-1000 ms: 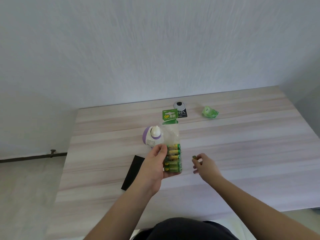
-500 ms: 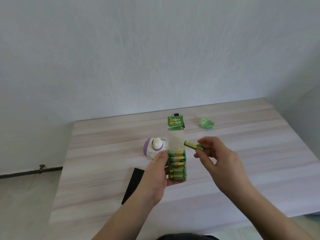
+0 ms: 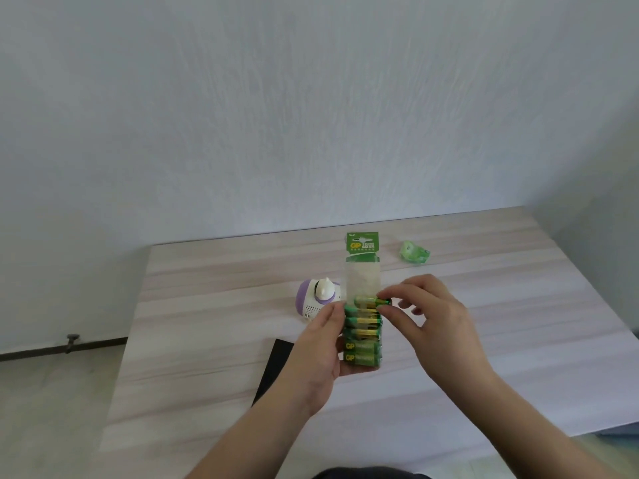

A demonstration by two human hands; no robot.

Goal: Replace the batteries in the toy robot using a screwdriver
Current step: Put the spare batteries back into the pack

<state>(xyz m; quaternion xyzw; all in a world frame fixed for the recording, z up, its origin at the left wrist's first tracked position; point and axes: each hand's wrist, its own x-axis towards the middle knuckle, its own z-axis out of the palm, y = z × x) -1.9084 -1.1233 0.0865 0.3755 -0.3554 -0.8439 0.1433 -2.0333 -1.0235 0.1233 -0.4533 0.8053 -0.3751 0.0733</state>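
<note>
L hand (image 3: 320, 354): my grip's still round battery pack (image 3: 363, 335).
R hand (image 3: 428, 323): pinching battery (image 3: 371, 300), now moved onto pack's top row.
Means: probably restocking it.

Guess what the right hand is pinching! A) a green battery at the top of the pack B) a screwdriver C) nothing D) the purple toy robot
A: the right hand pinches a green battery atop the row in the battery pack, which the left hand holds.
</note>
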